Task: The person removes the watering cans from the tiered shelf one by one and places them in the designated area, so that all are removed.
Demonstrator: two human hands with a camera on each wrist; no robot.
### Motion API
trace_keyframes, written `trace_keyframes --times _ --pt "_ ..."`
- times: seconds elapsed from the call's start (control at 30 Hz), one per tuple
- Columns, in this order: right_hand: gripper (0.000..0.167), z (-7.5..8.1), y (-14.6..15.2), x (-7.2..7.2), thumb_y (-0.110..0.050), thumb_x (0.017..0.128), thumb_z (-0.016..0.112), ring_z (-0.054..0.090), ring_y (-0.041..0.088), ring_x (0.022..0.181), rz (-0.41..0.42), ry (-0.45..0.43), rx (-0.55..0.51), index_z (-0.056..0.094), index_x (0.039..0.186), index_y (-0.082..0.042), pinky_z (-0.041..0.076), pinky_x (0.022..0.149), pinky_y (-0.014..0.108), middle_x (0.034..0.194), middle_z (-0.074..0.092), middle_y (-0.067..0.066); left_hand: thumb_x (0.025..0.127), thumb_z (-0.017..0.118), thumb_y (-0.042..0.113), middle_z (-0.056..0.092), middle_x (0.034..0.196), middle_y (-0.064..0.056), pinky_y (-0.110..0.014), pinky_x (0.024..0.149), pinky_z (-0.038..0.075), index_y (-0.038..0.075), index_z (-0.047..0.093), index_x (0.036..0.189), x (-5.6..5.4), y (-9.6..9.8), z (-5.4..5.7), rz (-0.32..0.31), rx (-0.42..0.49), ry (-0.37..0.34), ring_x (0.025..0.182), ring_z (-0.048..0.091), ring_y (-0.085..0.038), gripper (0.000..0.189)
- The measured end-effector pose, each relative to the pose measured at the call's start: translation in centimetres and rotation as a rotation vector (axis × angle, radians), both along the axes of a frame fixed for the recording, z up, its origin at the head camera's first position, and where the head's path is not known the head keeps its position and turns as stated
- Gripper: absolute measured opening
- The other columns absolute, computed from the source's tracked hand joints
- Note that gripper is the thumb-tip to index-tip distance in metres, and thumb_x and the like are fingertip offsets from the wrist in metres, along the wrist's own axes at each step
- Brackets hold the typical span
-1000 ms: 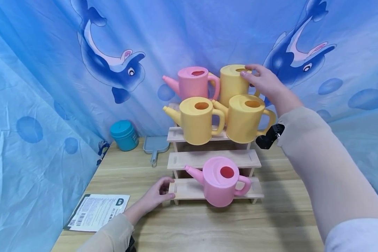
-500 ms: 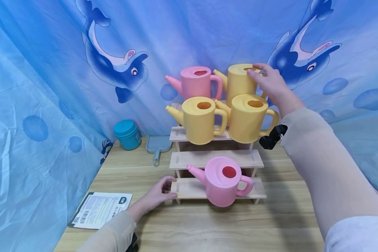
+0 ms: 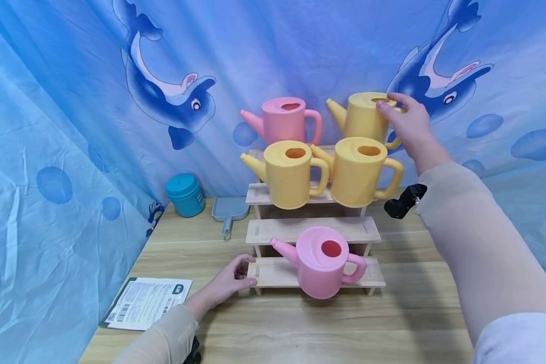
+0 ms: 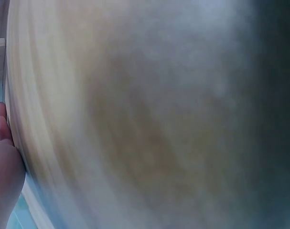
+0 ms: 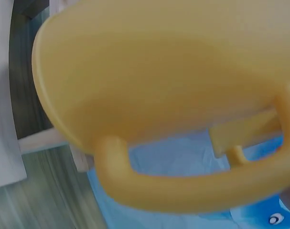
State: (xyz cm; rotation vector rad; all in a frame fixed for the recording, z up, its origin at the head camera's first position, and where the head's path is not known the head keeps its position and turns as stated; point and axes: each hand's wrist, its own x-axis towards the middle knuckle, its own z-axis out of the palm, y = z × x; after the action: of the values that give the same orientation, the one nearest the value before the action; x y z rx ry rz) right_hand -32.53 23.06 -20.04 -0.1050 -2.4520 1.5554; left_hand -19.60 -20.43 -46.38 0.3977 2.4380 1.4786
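Note:
In the head view my right hand (image 3: pixel 411 124) grips the top of the back yellow watering can (image 3: pixel 365 119), thumb and fingers at its opening. This can is on the top step of a wooden stepped stand (image 3: pixel 273 230), right of a pink watering can (image 3: pixel 283 121). Two more yellow watering cans, a left one (image 3: pixel 287 177) and a right one (image 3: pixel 357 174), stand one step lower. The near can's handle (image 5: pixel 183 193) fills much of the right wrist view. My left hand (image 3: pixel 227 278) holds the left end of the lowest step, beside another pink watering can (image 3: pixel 319 265).
At the back left of the wooden table (image 3: pixel 300 333) stand a teal tub (image 3: pixel 184 195) and a small grey dustpan (image 3: pixel 229 207). A printed white packet (image 3: pixel 147 303) lies at the left. Blue dolphin curtains (image 3: pixel 255 50) hang behind and at the sides.
My right hand has moved the back yellow watering can to the right, away from the pink one, so its spout now shows. My left hand stays at the lowest step.

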Motion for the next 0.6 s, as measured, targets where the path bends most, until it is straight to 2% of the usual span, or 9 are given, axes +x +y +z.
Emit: trace_keyframes --times 0.37,0.6 --pt "0.067 -0.9 4.6 1.8 -0.056 0.083 0.056 0.026 0.019 0.134 -0.127 0.055 -0.198 0.035 0.143 -0.035 0.022 0.109 0.04 0.151 0.022 -0.001 0.084 0.069 0.024 0.051 0.112 -0.011 -0.037 0.083 0.039 0.013 0.044 0.126 0.3 0.1 0.4 -0.015 0.02 -0.014 0.098 0.05 -0.022 0.05" --pt "0.075 -3.0 7.3 3.2 -0.063 0.076 0.055 0.025 0.02 0.134 -0.202 -0.018 -0.204 0.032 0.143 -0.039 0.022 0.108 0.042 0.152 0.019 0.0 0.085 0.069 0.026 0.052 0.105 -0.01 -0.034 0.078 0.04 0.014 0.044 0.125 0.1 -0.2 0.1 -0.013 0.011 -0.013 0.092 0.049 -0.021 0.049"
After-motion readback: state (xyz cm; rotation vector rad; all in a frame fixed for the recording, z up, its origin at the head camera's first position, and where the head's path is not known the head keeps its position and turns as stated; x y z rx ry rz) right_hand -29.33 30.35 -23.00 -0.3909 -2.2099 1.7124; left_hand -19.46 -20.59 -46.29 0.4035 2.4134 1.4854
